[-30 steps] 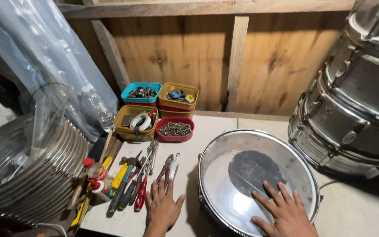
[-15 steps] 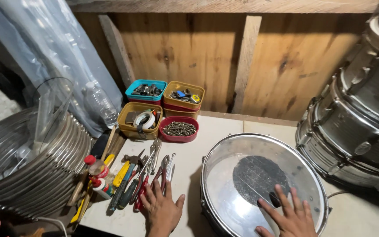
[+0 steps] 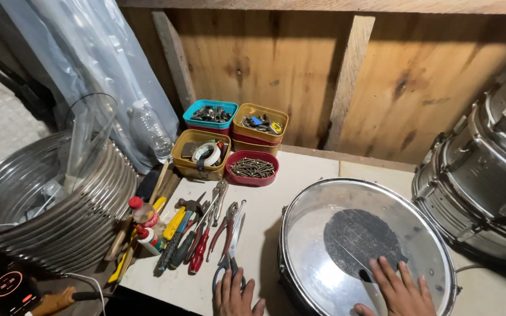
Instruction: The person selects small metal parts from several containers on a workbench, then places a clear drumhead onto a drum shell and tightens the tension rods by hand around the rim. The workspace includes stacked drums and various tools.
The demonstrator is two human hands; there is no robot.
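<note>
Scene: A person works at a pale bench (image 3: 300,193) set against a plank wall, seen from a head camera looking down.
Right hand: The right hand (image 3: 398,288) lies flat, fingers spread, on the clear head of a drum (image 3: 365,246). It presses and grips nothing.
Left hand: The left hand (image 3: 233,297) rests at the bench's near edge, fingers loosely extended, touching the handles of the scissors (image 3: 229,248). It has not closed on them.
Drum position: It lies flat on the bench, right of the tools, with a dark round patch (image 3: 361,237) at the centre of the head, just beyond the right fingertips.
Drum handling: The metal shell and hoop look stiff and fairly heavy. The film head looks thin, smooth and easily dented. The hoop or shell sides seem the safest hold, not the head.
Scissors handling: Light, rigid and sharp at the blades, they are best taken by the handle loops.
Tools: Pliers (image 3: 222,225), screwdrivers (image 3: 174,234) and a small red-capped bottle (image 3: 142,213) lie in a row left of the drum.
Trays: Small tubs near the wall hold screws (image 3: 253,168), tape (image 3: 205,153) and odd hardware.
Surroundings: More drums (image 3: 481,164) stand at right, stacked metal hoops (image 3: 60,216) at left.
</note>
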